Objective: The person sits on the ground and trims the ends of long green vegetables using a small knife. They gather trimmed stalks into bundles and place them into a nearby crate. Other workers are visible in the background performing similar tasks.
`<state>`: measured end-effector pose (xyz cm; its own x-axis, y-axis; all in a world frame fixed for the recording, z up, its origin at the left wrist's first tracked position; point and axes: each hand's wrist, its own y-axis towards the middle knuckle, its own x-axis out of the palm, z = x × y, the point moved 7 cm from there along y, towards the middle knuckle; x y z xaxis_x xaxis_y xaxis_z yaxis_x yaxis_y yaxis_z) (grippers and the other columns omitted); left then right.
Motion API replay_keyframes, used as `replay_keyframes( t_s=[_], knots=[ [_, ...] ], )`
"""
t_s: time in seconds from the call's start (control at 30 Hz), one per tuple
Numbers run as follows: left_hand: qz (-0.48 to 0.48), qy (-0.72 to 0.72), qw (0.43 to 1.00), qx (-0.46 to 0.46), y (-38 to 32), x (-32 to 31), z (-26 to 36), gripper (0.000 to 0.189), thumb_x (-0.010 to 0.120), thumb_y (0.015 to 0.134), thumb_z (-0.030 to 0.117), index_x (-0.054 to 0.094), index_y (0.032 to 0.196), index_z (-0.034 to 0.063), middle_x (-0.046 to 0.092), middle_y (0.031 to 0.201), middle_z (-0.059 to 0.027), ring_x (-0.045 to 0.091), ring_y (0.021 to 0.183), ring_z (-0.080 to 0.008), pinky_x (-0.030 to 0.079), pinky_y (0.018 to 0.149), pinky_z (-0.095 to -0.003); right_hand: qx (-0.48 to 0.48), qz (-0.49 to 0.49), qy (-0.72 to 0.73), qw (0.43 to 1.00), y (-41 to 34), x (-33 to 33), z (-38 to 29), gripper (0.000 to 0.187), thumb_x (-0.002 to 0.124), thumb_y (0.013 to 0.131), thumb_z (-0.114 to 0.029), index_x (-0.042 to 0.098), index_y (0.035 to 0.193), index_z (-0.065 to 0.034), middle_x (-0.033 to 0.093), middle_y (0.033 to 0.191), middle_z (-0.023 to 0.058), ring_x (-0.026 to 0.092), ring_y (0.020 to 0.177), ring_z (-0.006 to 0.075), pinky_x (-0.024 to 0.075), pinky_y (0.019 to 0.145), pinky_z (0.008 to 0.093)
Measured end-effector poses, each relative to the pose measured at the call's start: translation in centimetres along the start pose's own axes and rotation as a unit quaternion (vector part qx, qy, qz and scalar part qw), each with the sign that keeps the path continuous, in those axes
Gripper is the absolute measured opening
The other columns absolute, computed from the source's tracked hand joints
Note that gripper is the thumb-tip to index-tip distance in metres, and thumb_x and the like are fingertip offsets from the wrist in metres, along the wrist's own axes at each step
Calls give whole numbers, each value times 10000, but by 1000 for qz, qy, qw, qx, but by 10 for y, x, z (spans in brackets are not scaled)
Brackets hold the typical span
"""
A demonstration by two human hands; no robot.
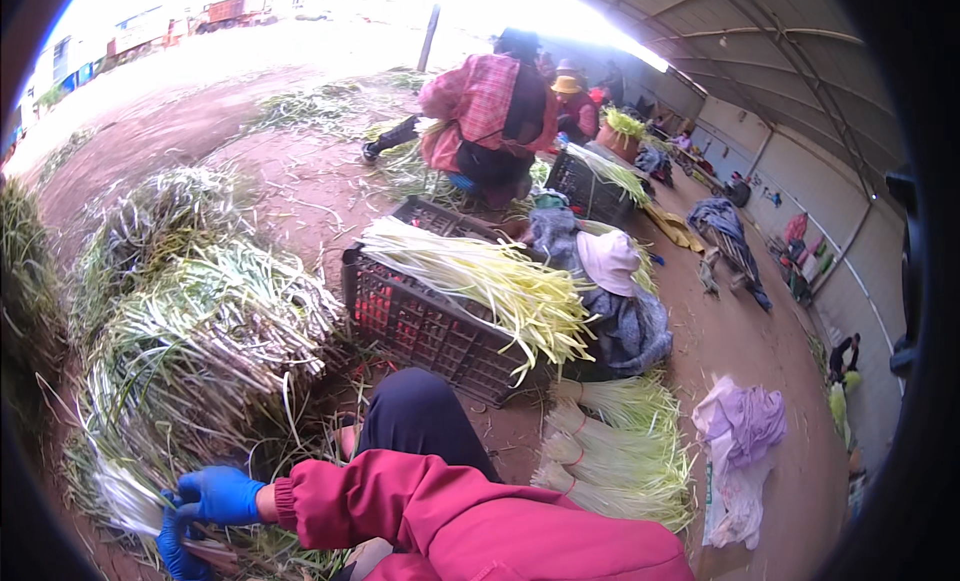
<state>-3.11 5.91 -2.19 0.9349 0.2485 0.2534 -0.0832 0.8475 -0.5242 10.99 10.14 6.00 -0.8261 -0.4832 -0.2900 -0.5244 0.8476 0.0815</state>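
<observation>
Both my hands wear blue gloves at the lower left. My left hand (pixel 182 545) is closed around a small bunch of white stalks (pixel 129 498), whose pale ends stick out below it. Against the same bunch, my right hand (pixel 223 495) has its fingers bent and touches the left glove; whether it grips any stalks is hidden. Just beyond lies a large heap of untrimmed green-and-white stalks (pixel 202 348), like garlic chives. Trimmed stalks with yellow leaves (pixel 480 273) lie across a black plastic crate (pixel 427 329) in front of my knee.
Banded bundles of pale stalks (pixel 600 446) lie right of my knee. A grey cloth (pixel 630 318) and pink hat (pixel 609 260) rest by the crate. Purple cloth (pixel 750 423) lies farther right. A person in a plaid jacket (pixel 480 100) crouches ahead, near another loaded crate (pixel 589 183).
</observation>
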Motion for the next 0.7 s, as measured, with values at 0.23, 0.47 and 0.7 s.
replay_keyframes(
  t_s=[0.23, 0.47, 0.7],
  knots=[
    [-74, 35, 997, 2, 51, -25, -32, 374, 328, 876, 310, 502, 1049, 28, 551, 840, -65, 527, 694, -156, 446, 581, -253, 7, 152, 114, 982, 21, 10, 29, 192, 555, 740, -214, 557, 805, -33, 548, 697, 135, 521, 636, 263, 420, 616, 308],
    [-25, -62, 998, 4, 25, -9, -17, 300, 389, 854, 286, 526, 990, 56, 546, 788, -41, 504, 649, -135, 423, 540, -241, -94, 278, 196, 936, 7, 6, 14, 265, 545, 776, -222, 545, 929, -6, 566, 844, 77, 525, 777, 148, 410, 695, 258],
    [123, -162, 965, 166, -18, -33, 52, 226, 450, 833, 262, 551, 930, 84, 541, 736, -16, 482, 604, -114, 401, 500, -229, -407, 57, 21, 911, -41, 44, -38, 104, 572, 641, -122, 529, 719, -69, 530, 719, 121, 508, 656, 295, 404, 600, 306]
  ],
)
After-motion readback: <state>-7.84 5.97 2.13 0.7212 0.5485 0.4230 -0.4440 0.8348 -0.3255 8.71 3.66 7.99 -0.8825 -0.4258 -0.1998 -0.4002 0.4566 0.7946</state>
